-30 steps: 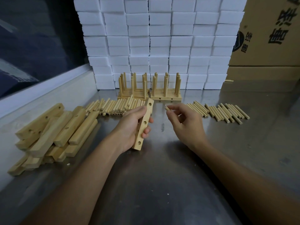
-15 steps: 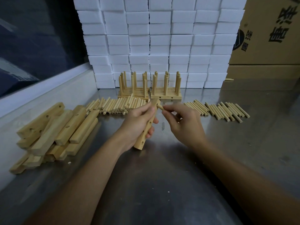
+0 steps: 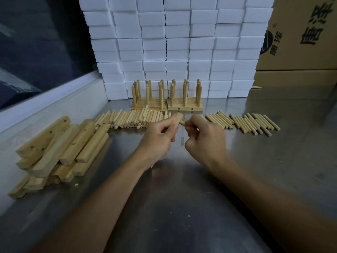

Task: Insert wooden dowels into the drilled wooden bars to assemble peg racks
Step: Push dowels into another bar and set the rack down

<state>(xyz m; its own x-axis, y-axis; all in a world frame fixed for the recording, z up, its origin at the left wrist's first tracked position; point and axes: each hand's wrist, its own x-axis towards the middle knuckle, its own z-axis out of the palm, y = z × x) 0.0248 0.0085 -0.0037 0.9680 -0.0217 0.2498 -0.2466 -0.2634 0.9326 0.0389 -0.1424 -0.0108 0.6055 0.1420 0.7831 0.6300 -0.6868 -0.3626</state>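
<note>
The left hand [image 3: 156, 138] grips a bar [image 3: 177, 119] above the table [image 3: 182, 207]. The right hand [image 3: 204, 138] pinches a dowel [image 3: 182, 122] at a hole near the bar's top. I think it should go in straight, then get pushed firmly.

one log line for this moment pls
step: dowel insertion | left hand: grips drilled bar | right hand: pinches dowel at bar's far end | seated: cannot tell

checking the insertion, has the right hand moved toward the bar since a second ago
Yes. The right hand has moved left, toward the bar held by the left hand; its dowel now meets the bar's far end, below the finished racks.
</note>
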